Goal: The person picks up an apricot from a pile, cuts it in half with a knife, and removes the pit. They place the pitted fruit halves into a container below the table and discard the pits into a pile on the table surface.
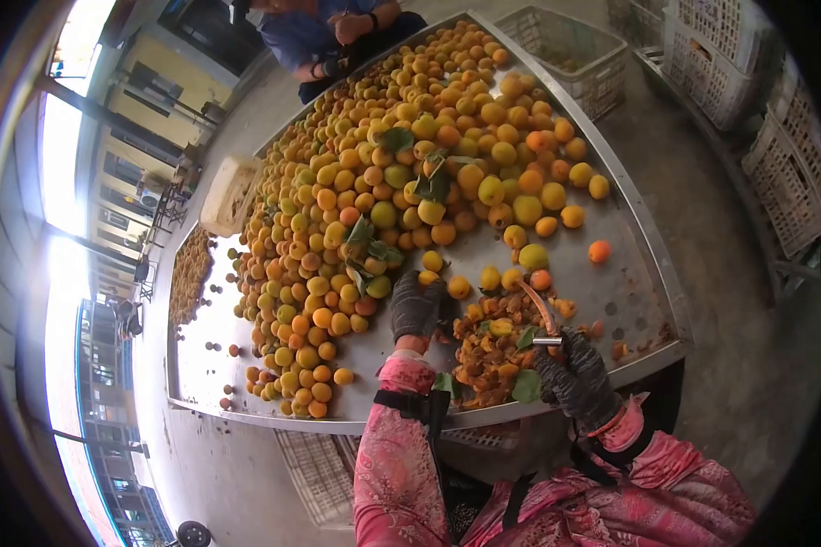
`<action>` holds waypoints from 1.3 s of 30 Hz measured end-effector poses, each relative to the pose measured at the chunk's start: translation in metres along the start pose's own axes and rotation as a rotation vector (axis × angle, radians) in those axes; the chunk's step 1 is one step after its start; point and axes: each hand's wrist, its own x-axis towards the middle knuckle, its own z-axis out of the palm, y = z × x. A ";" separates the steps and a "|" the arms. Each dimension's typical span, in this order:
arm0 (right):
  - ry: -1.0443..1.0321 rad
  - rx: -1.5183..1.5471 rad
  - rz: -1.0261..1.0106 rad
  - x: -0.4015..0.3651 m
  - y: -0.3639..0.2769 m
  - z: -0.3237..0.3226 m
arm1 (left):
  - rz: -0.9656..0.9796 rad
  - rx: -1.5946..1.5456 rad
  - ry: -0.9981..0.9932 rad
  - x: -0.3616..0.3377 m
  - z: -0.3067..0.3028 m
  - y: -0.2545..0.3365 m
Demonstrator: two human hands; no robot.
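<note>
A large metal-rimmed table [652, 228] carries a big heap of yellow-orange fruit [337, 182] with some green leaves. My left hand [417, 308], in a dark grey glove, is at the near edge of the heap, beside a few loose fruits; its fingertips are partly hidden. My right hand [576, 378], gloved too, is closed round the handle of a curved tool [540, 310] with a silver collar. Between my hands lies a pile of split, pulpy fruit pieces [493, 360] with a few leaves.
Across the table a person [315, 36] in a blue top has both hands near the far edge. A plastic crate [570, 59] stands behind the table, with stacked white crates [721, 55] at right. A pale container [231, 193] rests at the left edge.
</note>
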 end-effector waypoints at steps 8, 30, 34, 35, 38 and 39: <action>-0.129 0.852 0.847 0.013 -0.025 -0.013 | -0.058 -1.531 -0.102 -0.045 -0.068 0.038; -0.086 -0.045 -0.286 -0.014 -0.112 0.010 | -0.092 -2.006 0.214 -0.189 -0.122 0.077; -0.096 -0.163 -0.432 -0.015 -0.109 0.018 | -0.083 -1.976 0.164 -0.201 -0.124 0.077; -0.081 -0.127 -0.429 -0.016 -0.107 0.019 | -0.119 -2.060 0.195 -0.201 -0.120 0.077; -0.039 -0.275 -0.560 -0.016 -0.106 0.015 | -0.178 -2.114 0.230 -0.205 -0.116 0.077; -0.045 -0.276 -0.564 -0.017 -0.109 0.013 | -0.195 -2.080 0.230 -0.207 -0.115 0.077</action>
